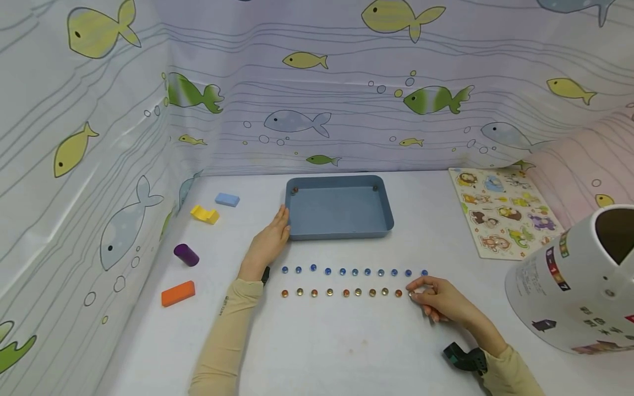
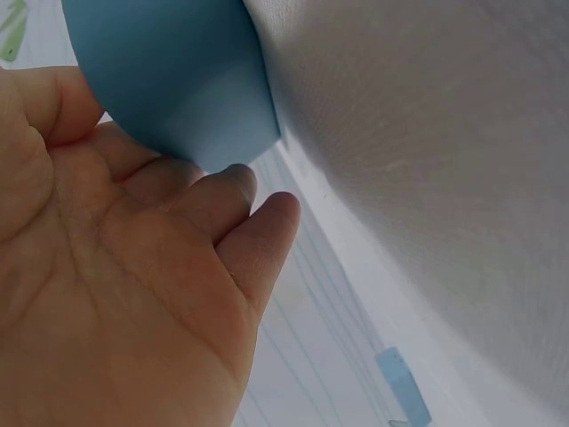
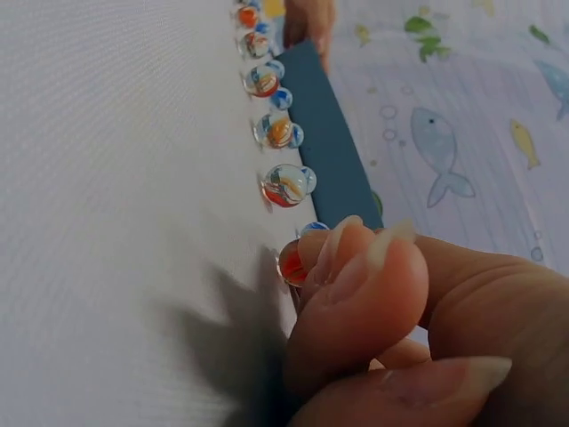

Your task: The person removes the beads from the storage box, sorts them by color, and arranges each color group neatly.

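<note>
My left hand rests against the left side of a shallow blue-grey tray, its fingers extended along the wall; in the left wrist view they touch the tray's corner. Two marbles lie in the tray's far corners. At the right end of the nearer row, my right hand pinches a glass marble, mostly covered by thumb and fingertips. That row holds orange and amber marbles. Behind it runs a row of blue marbles. A red-orange marble sits beside the right fingertips.
Left on the table are a light blue block, a yellow notched block, a purple cylinder and an orange block. At right stand an animal picture board and a large white bucket. Fish-print cloth borders the table.
</note>
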A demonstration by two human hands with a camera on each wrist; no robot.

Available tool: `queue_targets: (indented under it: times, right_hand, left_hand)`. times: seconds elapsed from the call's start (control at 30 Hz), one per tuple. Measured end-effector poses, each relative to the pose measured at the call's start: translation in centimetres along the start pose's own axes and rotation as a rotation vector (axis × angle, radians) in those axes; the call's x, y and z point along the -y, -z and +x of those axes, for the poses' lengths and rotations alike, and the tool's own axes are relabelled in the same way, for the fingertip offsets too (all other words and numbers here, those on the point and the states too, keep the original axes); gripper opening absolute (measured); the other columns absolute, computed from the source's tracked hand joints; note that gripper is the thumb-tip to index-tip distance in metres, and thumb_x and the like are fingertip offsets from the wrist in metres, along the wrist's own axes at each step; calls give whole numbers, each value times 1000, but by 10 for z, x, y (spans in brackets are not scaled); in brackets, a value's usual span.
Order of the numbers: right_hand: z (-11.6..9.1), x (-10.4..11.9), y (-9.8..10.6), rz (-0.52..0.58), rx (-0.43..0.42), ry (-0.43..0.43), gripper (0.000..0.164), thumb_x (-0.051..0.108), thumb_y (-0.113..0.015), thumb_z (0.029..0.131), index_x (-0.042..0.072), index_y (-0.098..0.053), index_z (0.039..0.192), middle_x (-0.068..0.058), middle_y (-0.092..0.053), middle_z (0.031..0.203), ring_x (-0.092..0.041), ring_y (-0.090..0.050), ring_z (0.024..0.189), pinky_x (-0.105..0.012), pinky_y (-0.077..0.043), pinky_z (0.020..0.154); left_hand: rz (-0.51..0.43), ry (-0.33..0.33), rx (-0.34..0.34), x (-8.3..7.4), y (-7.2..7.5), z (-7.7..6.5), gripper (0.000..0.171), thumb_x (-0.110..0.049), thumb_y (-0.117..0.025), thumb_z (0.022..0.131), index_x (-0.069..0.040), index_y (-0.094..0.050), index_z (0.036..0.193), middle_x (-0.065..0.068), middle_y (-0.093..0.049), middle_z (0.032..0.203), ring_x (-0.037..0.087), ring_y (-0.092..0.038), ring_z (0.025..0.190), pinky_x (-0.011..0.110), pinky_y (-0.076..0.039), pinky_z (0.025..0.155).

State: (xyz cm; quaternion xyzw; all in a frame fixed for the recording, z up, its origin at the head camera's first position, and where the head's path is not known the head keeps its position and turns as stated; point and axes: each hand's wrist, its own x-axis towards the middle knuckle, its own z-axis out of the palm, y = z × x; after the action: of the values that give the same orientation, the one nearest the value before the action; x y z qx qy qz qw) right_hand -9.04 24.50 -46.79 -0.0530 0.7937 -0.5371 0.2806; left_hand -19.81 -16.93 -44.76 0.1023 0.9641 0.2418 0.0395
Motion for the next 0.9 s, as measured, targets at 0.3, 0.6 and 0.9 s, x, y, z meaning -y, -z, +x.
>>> queue_targets:
  times: [0.3,0.6,0.9]
  right_hand:
    - [-4,20,39,8,70,72,43,21,-52,100,-7,-47,133,4,-56,66,-6,-50,51,-24,-41,44]
    - [25,69,66,-70,6,163,42,19,-49,102,-11,-47,131,-1,-61,79,-14,-55,65,-27,-49,59]
    - [88,124,67,-107,21,229,39,21,-49,102,-5,-52,130,-4,-65,85,-16,-63,76,-23,-53,66]
  left_hand:
    - [16,-9,6,2,-3,0,55,-26,-34,106,-4,-18,154,9,-10,163,29,-23,148,48,-28,118]
    - [12,-11,2,2,-3,2,55,-26,-34,106,-4,-19,154,8,-10,163,27,-22,148,46,-26,120]
    - [10,-9,-5,2,-2,1,55,-24,-35,105,-3,-19,154,10,-11,163,28,-22,148,47,-28,119]
